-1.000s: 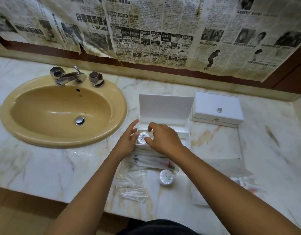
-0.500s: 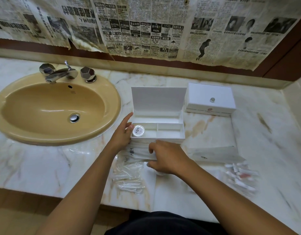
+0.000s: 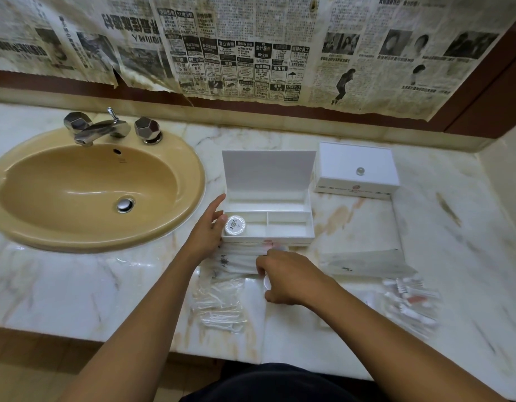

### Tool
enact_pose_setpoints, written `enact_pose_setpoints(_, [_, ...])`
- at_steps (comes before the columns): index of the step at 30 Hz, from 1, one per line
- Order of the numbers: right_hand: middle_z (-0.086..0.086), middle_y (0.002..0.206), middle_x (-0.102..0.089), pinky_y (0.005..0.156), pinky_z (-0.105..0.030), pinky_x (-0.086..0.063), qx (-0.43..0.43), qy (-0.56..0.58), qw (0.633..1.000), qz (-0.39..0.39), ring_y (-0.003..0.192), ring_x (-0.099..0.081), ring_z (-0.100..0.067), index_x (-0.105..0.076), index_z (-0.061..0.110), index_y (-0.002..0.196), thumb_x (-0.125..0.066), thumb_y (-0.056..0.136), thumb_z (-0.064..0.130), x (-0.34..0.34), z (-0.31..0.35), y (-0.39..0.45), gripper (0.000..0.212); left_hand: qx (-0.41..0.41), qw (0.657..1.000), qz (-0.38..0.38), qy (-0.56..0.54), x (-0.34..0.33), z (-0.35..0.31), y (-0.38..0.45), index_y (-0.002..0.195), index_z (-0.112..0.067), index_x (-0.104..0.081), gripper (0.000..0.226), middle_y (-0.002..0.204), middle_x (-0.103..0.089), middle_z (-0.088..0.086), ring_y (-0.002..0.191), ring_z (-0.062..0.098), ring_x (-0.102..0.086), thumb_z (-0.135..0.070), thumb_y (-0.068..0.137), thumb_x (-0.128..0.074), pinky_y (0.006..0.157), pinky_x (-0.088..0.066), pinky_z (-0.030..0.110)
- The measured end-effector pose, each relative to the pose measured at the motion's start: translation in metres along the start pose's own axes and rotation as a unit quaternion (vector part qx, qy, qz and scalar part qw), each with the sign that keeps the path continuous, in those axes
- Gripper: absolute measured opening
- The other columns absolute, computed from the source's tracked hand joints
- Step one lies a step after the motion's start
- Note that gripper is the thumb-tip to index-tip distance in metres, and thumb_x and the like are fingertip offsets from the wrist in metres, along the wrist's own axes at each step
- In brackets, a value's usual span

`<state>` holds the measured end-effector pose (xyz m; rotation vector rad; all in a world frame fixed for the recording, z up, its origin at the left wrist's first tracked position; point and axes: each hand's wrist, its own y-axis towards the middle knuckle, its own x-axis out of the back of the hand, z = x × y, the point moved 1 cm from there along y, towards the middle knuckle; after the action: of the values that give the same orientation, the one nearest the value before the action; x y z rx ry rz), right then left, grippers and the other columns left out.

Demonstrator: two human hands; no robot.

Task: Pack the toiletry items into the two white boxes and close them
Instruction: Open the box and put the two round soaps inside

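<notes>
One round container (image 3: 235,225) sits in the near-left compartment of the open white box (image 3: 288,227); its other compartments look bare. The left hand (image 3: 206,232), fingers fairly straight, steadies the box's left wall. The right hand (image 3: 290,278) curls over a second round container (image 3: 267,282) on the desk (image 3: 76,285), near the box; whether that grip has closed, I cannot tell. Flat sachets (image 3: 236,259), floss picks (image 3: 219,303), toothbrush packets (image 3: 410,303) and another sachet (image 3: 364,262) remain unpacked. The second white box (image 3: 356,169), far right, is lidded. Most of the packing lies ahead.
</notes>
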<state>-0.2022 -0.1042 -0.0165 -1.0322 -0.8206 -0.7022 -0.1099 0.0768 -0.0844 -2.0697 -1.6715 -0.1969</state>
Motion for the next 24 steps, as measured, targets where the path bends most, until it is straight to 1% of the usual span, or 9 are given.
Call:
enact_pose_setpoints(2, [-0.002,0.112,-0.054,0.069,-0.029,-0.039,0.002,0.013,1.0,-0.005,0.098,-0.056,-0.025,-0.057,0.016,0.109,-0.062,0.081,0.017,0.005,0.0,0.002,0.029,-0.002,1.0,-0.002,0.005,0.0,-0.001,0.0,0.148,-0.045,-0.028,0.047,0.141,-0.048,0.009,0.127,0.003,-0.041,-0.029,0.105,-0.038,0.096,-0.045,0.034])
enact_pose_setpoints(4, [-0.002,0.112,-0.053,0.069,-0.029,-0.039,0.007,0.028,0.999,-0.024,0.099,-0.056,-0.024,-0.058,0.017,0.112,-0.063,0.082,0.02,0.014,0.0,0.005,0.031,-0.002,1.0,-0.003,0.007,0.001,-0.001,0.0,0.148,-0.045,-0.028,0.047,0.141,-0.048,0.009,0.128,0.004,-0.041,-0.029,0.105,-0.038,0.1,-0.044,0.038])
enact_pose_setpoints(6, [-0.001,0.113,-0.053,0.074,-0.03,-0.043,0.006,0.049,0.997,-0.053,0.099,-0.056,-0.023,-0.058,0.018,0.116,-0.063,0.083,0.024,0.024,-0.001,0.009,0.034,0.0,1.0,-0.003,0.006,0.001,-0.001,0.0,0.147,-0.046,-0.028,0.047,0.14,-0.049,0.009,0.128,0.006,-0.042,-0.028,0.105,-0.038,0.102,-0.044,0.04])
enact_pose_setpoints(9, [0.0,0.113,-0.056,0.079,-0.031,-0.044,-0.002,0.066,0.991,-0.119,0.101,-0.056,-0.022,-0.058,0.02,0.119,-0.062,0.084,0.03,0.038,-0.003,0.019,0.036,-0.003,1.0,-0.004,0.005,0.0,0.0,0.001,0.147,-0.045,-0.028,0.047,0.138,-0.05,0.008,0.129,0.009,-0.044,-0.027,0.105,-0.038,0.1,-0.043,0.035])
enact_pose_setpoints(11, [0.001,0.112,-0.058,0.078,-0.031,-0.043,-0.012,0.065,0.985,-0.159,0.102,-0.056,-0.021,-0.057,0.021,0.119,-0.062,0.084,0.033,0.045,-0.005,0.028,0.037,-0.004,1.0,-0.003,0.004,0.0,0.002,0.002,0.148,-0.044,-0.029,0.047,0.138,-0.051,0.008,0.128,0.009,-0.045,-0.027,0.105,-0.039,0.098,-0.041,0.031])
enact_pose_setpoints(13, [0.002,0.111,-0.061,0.077,-0.031,-0.042,-0.022,0.06,0.981,-0.181,0.1,-0.057,-0.021,-0.055,0.021,0.118,-0.061,0.084,0.034,0.049,-0.007,0.037,0.036,-0.005,1.0,-0.001,-0.002,0.0,0.003,0.002,0.148,-0.044,-0.029,0.047,0.14,-0.05,0.007,0.128,0.007,-0.044,-0.027,0.105,-0.039,0.097,-0.04,0.029])
enact_pose_setpoints(17, [-0.001,0.104,-0.064,0.072,-0.032,-0.041,-0.035,0.042,0.982,-0.18,0.095,-0.058,-0.025,-0.056,0.019,0.111,-0.06,0.085,0.035,0.052,-0.009,0.056,0.031,-0.01,1.0,0.002,-0.003,0.0,0.005,0.002,0.149,-0.043,-0.028,0.048,0.144,-0.047,0.004,0.128,0.002,-0.04,-0.029,0.105,-0.039,0.098,-0.04,0.029])
enact_pose_setpoints(21, [-0.004,0.097,-0.064,0.07,-0.032,-0.044,-0.04,0.001,0.988,-0.151,0.089,-0.059,-0.027,-0.061,0.016,0.102,-0.059,0.084,0.033,0.049,-0.011,0.07,0.024,-0.003,1.0,0.0,-0.019,0.0,0.004,0.002,0.146,-0.047,-0.03,0.046,0.137,-0.05,0.006,0.117,-0.002,-0.049,-0.03,0.104,-0.04,0.087,-0.048,0.029])
enact_pose_setpoints(24, [-0.004,0.1,-0.064,0.072,-0.031,-0.044,-0.041,-0.018,0.99,-0.133,0.09,-0.059,-0.027,-0.063,0.017,0.099,-0.061,0.083,0.033,0.047,-0.012,0.079,0.023,-0.006,1.0,-0.003,-0.02,0.0,0.002,0.001,0.146,-0.046,-0.03,0.046,0.131,-0.052,0.005,0.126,0.007,-0.047,-0.029,0.104,-0.04,0.098,-0.045,0.037])
